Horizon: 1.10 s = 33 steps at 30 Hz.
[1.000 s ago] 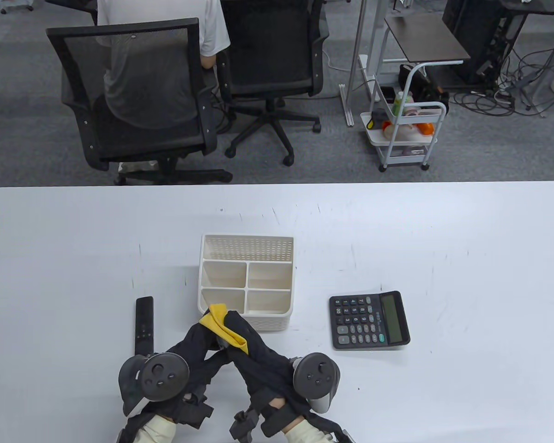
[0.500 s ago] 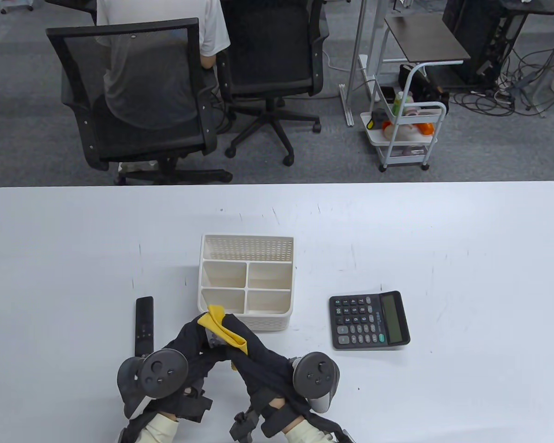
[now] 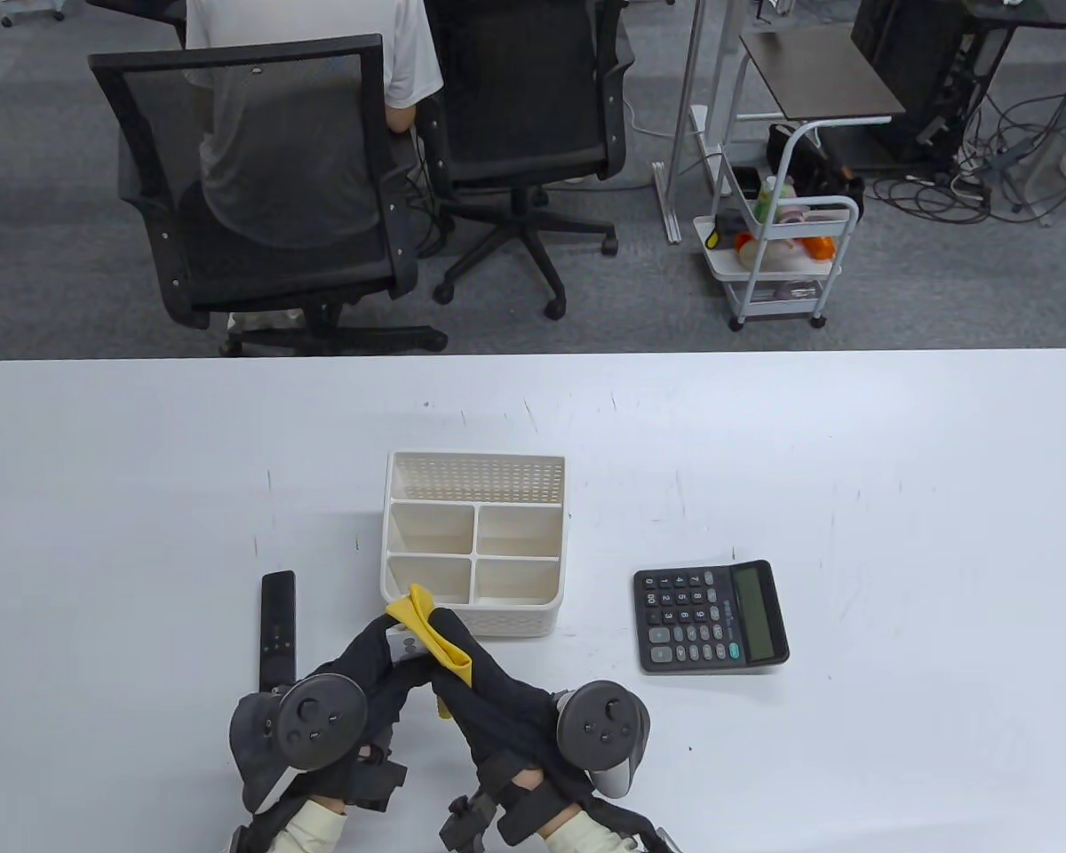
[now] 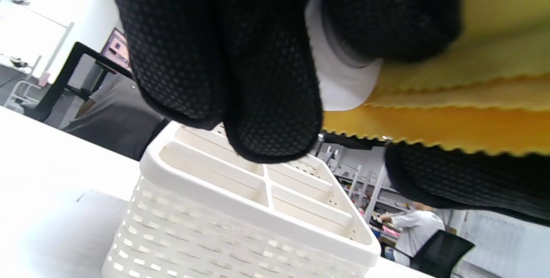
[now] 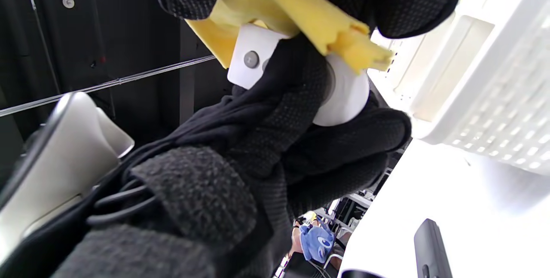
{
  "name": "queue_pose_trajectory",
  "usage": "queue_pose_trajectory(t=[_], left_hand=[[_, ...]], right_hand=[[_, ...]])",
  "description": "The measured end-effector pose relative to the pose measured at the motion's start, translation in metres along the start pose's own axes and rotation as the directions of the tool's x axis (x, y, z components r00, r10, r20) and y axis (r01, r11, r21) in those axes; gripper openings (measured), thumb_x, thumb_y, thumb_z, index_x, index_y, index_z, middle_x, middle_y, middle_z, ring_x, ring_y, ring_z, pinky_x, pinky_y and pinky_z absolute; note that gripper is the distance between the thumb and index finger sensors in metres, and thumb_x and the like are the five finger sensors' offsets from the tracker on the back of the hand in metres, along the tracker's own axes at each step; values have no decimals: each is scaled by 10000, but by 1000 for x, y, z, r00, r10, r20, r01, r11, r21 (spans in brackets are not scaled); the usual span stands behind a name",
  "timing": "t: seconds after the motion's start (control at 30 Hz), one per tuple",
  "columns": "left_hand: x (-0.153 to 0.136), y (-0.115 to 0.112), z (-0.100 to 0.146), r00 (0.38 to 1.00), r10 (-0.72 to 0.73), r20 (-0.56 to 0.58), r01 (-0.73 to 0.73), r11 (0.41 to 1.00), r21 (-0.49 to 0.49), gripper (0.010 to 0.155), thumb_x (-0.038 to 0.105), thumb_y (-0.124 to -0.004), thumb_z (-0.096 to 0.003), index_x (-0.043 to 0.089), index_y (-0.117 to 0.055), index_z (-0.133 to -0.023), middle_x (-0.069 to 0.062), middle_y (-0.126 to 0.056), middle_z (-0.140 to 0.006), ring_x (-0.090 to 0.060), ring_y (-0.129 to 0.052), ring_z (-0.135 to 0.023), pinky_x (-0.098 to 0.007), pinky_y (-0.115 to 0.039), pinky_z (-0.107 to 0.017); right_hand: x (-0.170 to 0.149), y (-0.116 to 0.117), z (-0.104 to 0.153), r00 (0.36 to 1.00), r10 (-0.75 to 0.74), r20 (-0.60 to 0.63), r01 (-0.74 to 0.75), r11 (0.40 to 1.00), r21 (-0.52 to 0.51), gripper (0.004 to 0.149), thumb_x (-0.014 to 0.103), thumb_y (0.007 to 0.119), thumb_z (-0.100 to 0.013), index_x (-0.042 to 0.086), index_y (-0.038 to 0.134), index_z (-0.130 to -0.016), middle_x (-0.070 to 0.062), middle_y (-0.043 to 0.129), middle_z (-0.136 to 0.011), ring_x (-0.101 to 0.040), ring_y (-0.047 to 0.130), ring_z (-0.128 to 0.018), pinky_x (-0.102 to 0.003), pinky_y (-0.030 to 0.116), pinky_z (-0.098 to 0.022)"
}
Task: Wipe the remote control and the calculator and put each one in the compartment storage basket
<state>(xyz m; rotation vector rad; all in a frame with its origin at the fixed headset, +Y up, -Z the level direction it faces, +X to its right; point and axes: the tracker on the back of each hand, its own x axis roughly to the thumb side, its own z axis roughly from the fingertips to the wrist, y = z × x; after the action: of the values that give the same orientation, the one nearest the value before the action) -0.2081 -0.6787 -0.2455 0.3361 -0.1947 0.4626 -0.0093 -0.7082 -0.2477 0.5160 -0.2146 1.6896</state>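
My left hand (image 3: pixel 386 647) grips a small white remote control (image 3: pixel 402 646) just above the table, in front of the basket. My right hand (image 3: pixel 458 649) holds a yellow cloth (image 3: pixel 430 625) folded over that remote and pinches it. In the left wrist view the white remote (image 4: pixel 341 84) shows between my gloved fingers (image 4: pixel 240 76) and the cloth (image 4: pixel 451 110). The right wrist view shows the remote (image 5: pixel 257 58) with a grey button under the cloth (image 5: pixel 275 3). The black calculator (image 3: pixel 709 617) lies flat to the right. The white compartment basket (image 3: pixel 515 622) holds nothing.
A slim black remote (image 3: pixel 277 625) lies on the table just left of my left hand, also visible as the black remote (image 5: pixel 432 248) in the right wrist view. Beyond the table's far edge stand office chairs (image 3: pixel 258 178), one with a seated person, and a small white cart (image 3: pixel 782 258).
Both hands have edged slightly, and the yellow cloth has slid a little along the white remote. The calculator, black remote and basket have not moved.
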Motion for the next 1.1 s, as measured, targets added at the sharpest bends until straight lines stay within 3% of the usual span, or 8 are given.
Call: queue_pose_trajectory(t=[0.13, 0.4, 0.47, 0.7, 0.83, 0.97, 1.1], left_hand=[[5, -4, 0, 996, 45, 81, -43, 998, -37, 583, 345, -835, -447, 98, -734, -965, -138, -1011, -775, -122, -1184, -564, -347, -1012, -436], [-1, 0, 2, 1000, -8, 11, 8, 1000, 11, 531, 432, -849, -453, 192, -784, -922, -77, -1019, -748, -89, -1167, -514, -350, -993, -429], [0, 1, 3, 999, 17, 48, -18, 1000, 20, 524, 445, -856, -448, 202, -794, -909, -68, -1023, -737, -84, -1168, -511, -345, -995, -429], [17, 2, 6, 989, -26, 146, 21, 999, 37, 532, 438, -868, -441, 174, -814, -899, -67, -1033, -726, -80, -1174, -511, -341, -999, -429], [11, 3, 5, 996, 4, 91, -7, 999, 38, 527, 442, -855, -463, 163, -803, -908, -68, -1028, -720, -76, -1170, -496, -343, -996, -426], [5, 5, 5, 999, -32, 43, 30, 998, 48, 526, 449, -839, -482, 153, -785, -913, -72, -1016, -717, -73, -1162, -489, -345, -991, -426], [10, 4, 6, 993, -36, 113, 32, 999, 42, 523, 456, -847, -474, 174, -787, -910, -61, -1013, -727, -72, -1162, -504, -343, -991, -433]], right_hand=[[-7, -4, -1, 999, -18, -49, 17, 1000, -21, 583, 281, 671, -594, -18, 547, -1079, -313, 664, -1064, -505, 715, -904, -640, 668, -571], [2, -3, -1, 999, -47, -15, 47, 999, 0, 572, 294, 680, -594, 26, 561, -1085, -271, 641, -1089, -496, 668, -935, -651, 645, -583], [2, -4, -2, 997, -71, -2, 71, 997, -24, 604, 334, 721, -578, 47, 566, -1086, -248, 643, -1100, -484, 652, -948, -653, 634, -590], [-1, -11, -4, 999, 38, -31, -39, 997, -62, 668, 257, 840, -506, 51, 552, -1072, -211, 701, -1069, -425, 750, -905, -586, 679, -599], [-3, -11, -2, 998, 22, -55, -26, 997, -76, 539, 234, 751, -554, 28, 638, -1039, -234, 777, -1015, -432, 812, -852, -581, 711, -575], [2, -7, -2, 999, 28, -17, -29, 998, -51, 533, 282, 720, -574, 41, 646, -1044, -239, 762, -1029, -448, 801, -860, -595, 701, -576], [2, -8, 0, 999, -47, -8, 46, 995, -93, 522, 282, 698, -584, 69, 634, -1056, -228, 720, -1060, -449, 741, -909, -620, 669, -583]])
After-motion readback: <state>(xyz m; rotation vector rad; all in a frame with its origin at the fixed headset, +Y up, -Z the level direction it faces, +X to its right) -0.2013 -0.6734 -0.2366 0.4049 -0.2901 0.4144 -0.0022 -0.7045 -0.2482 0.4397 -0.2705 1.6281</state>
